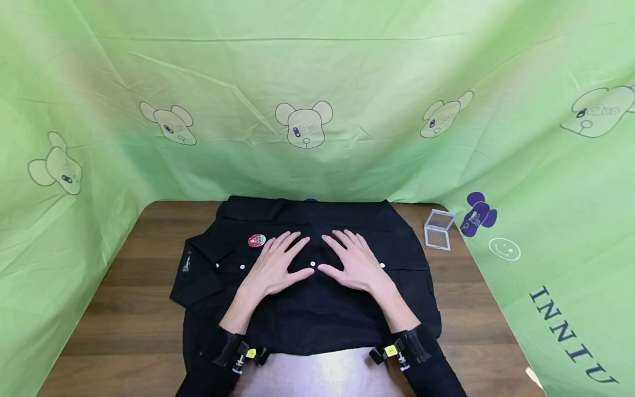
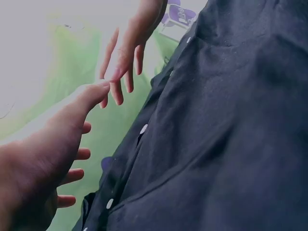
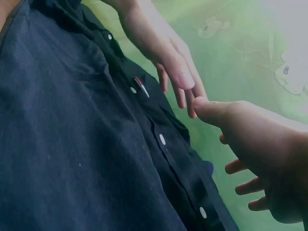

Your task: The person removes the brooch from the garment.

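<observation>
A black button-up shirt point(image 1: 317, 320) lies spread sideways on the table, its row of white buttons running left to right. My left hand point(image 1: 272, 266) is held over its middle, palm down with fingers spread. Beside it, my right hand point(image 1: 358, 266) mirrors that pose, fingers also spread. The two thumbs point at each other near a white button point(image 1: 312, 263). Both wrist views show the hands apart from the cloth, holding nothing. Just left of the left fingertips, a round red badge point(image 1: 256, 240) with a tree picture sits on the shirt.
An open, hinged clear case point(image 1: 439, 229) lies at the table's back right. The wooden table point(image 1: 124, 309) shows on both sides of the shirt. Green cloth point(image 1: 367, 160) with printed bear heads hangs around the back and sides.
</observation>
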The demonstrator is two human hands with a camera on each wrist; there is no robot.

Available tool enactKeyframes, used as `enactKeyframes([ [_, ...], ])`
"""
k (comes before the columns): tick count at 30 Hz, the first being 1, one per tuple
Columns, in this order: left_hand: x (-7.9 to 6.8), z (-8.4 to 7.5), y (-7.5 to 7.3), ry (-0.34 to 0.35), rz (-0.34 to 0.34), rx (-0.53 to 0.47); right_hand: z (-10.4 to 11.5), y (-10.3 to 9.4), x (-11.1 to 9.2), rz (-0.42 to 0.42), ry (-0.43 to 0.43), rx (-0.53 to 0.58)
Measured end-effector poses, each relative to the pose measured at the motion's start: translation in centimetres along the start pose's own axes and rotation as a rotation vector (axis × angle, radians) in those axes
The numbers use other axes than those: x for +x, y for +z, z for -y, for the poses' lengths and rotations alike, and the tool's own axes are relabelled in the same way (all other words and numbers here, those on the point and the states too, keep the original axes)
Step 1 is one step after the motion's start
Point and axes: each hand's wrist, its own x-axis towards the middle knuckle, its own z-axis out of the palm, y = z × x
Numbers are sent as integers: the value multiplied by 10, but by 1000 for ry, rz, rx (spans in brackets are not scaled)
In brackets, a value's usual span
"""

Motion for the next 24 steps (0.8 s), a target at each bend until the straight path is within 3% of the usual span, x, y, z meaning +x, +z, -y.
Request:
enactKeyframes([
  [24, -27, 44, -34, -119, -14, -13, 38, 0, 40, 50, -124, -7],
])
